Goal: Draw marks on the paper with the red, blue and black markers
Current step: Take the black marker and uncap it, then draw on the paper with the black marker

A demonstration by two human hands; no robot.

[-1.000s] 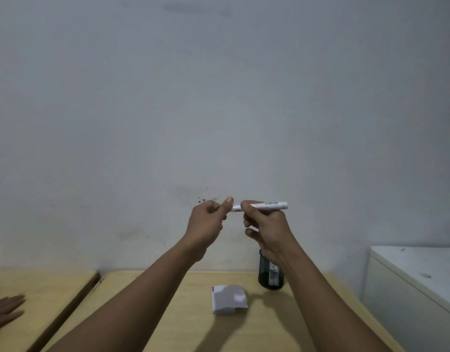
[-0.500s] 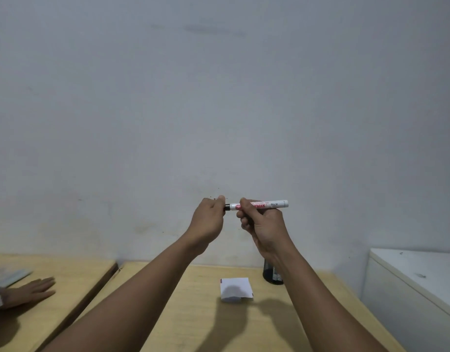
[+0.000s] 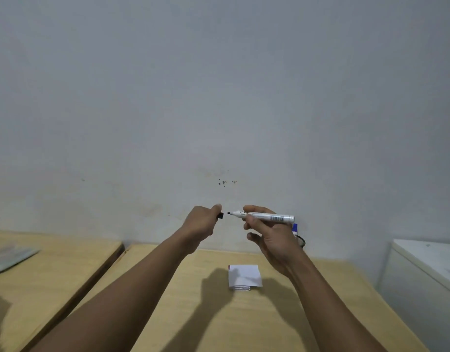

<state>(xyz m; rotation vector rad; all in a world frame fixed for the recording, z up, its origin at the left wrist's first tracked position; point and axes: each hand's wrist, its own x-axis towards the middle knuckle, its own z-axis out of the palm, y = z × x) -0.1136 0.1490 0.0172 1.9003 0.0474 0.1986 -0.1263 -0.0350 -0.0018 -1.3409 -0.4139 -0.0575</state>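
My right hand (image 3: 267,232) holds a white-barrelled black marker (image 3: 267,216) level in front of the wall, its bare black tip pointing left. My left hand (image 3: 202,223) is closed around the marker's black cap (image 3: 220,215), a short gap away from the tip. Both hands hover above a small folded white paper (image 3: 244,275) lying on the wooden desk (image 3: 219,321). Behind my right wrist a blue marker (image 3: 295,228) pokes out of a dark pen holder (image 3: 302,241), mostly hidden by my hand.
A second wooden desk (image 3: 48,270) stands to the left across a narrow gap, with a flat transparent object (image 3: 8,256) on it. A white cabinet (image 3: 427,273) is at the right. A plain grey wall fills the back.
The cap has come off the marker: my left hand pulled it left, and the tip now shows. The view has tilted, and the other person's hand on the left desk is out of sight.
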